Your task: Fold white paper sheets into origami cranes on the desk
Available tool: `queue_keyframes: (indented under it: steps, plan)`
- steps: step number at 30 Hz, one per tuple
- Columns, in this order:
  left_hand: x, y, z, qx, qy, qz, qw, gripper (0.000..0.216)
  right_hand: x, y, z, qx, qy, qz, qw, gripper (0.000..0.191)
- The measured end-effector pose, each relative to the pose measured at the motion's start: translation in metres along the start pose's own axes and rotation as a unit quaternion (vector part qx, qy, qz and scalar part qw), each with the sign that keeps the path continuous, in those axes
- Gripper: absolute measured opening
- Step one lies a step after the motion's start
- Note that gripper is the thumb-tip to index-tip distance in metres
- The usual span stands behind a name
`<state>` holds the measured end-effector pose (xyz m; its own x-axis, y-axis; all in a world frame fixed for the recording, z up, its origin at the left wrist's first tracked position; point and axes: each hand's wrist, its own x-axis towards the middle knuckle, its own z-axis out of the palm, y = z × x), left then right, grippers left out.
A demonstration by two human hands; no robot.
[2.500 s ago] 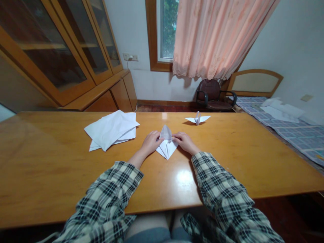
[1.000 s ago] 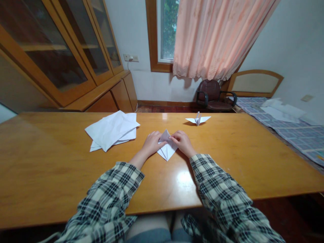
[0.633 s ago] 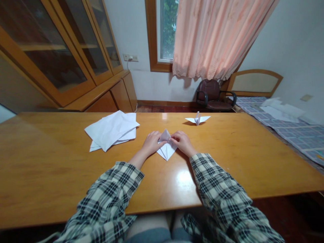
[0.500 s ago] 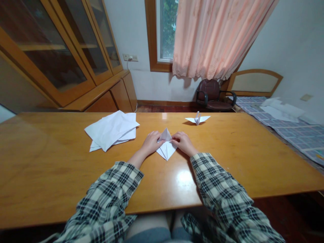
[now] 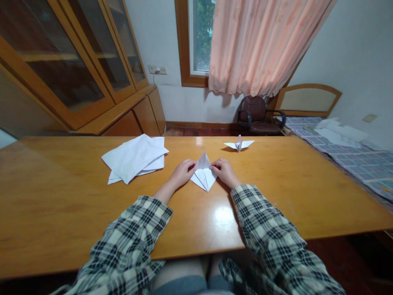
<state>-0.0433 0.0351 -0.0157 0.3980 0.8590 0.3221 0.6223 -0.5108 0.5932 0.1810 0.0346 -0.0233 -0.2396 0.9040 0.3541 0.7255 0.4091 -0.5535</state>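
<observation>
From my remote seat: loose white paper sheets (image 5: 135, 157) lie left of the kite-shaped folded white paper (image 5: 203, 176) on the wooden table (image 5: 61, 196). My left hand (image 5: 181, 173) and right hand (image 5: 224, 172) pinch its side edges, fingers curled nearly closed. A finished white paper crane (image 5: 238, 144) sits beyond it, to the right.

Head camera looks forward and down, close over the table (image 5: 61, 196); window wall beyond.

A glossy wooden table (image 5: 276, 196) carried 3 lots of paper: a loose pile of white sheets (image 5: 135, 157) (left of centre), a half-folded white paper piece (image 5: 203, 177) in the middle, and a finished paper crane (image 5: 238, 144) near the far edge.
</observation>
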Motion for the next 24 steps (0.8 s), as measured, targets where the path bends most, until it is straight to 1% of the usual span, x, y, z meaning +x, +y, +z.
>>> queue_keyframes:
  steps: [3, 6, 10, 12, 15, 18, 21, 24]
  plan:
    - [-0.001, -0.001, 0.001, -0.020, 0.018, -0.033, 0.999, 0.023, 0.000, 0.001, 0.001, 0.006, 0.002, 0.012, 1.000, 0.012]
    - [-0.001, 0.000, 0.001, -0.043, 0.022, -0.054, 0.997, 0.032, 0.000, 0.001, 0.002, 0.000, 0.001, 0.017, 1.000, 0.013]
    - [-0.002, 0.003, 0.002, -0.042, 0.023, -0.049, 0.998, 0.051, 0.000, 0.000, 0.002, -0.016, -0.003, 0.030, 0.999, 0.014]
    - [-0.003, 0.004, 0.002, -0.026, 0.026, -0.037, 0.999, 0.056, -0.001, -0.001, 0.001, -0.021, -0.008, 0.035, 0.999, 0.014]
    - [-0.004, 0.005, 0.002, 0.020, 0.040, -0.009, 0.999, 0.052, -0.001, -0.004, 0.000, -0.025, -0.005, 0.041, 0.999, 0.010]
    - [-0.005, 0.006, 0.001, 0.076, 0.055, 0.011, 0.996, 0.036, -0.002, -0.007, -0.001, -0.020, -0.005, 0.044, 0.999, 0.010]
    - [-0.005, 0.006, 0.001, 0.107, 0.053, 0.026, 0.993, 0.021, -0.003, -0.009, -0.002, -0.020, -0.021, 0.034, 0.999, 0.009]
    - [-0.004, 0.005, 0.002, 0.115, 0.043, 0.043, 0.992, 0.020, -0.004, -0.010, -0.003, -0.026, -0.034, 0.023, 0.999, 0.015]
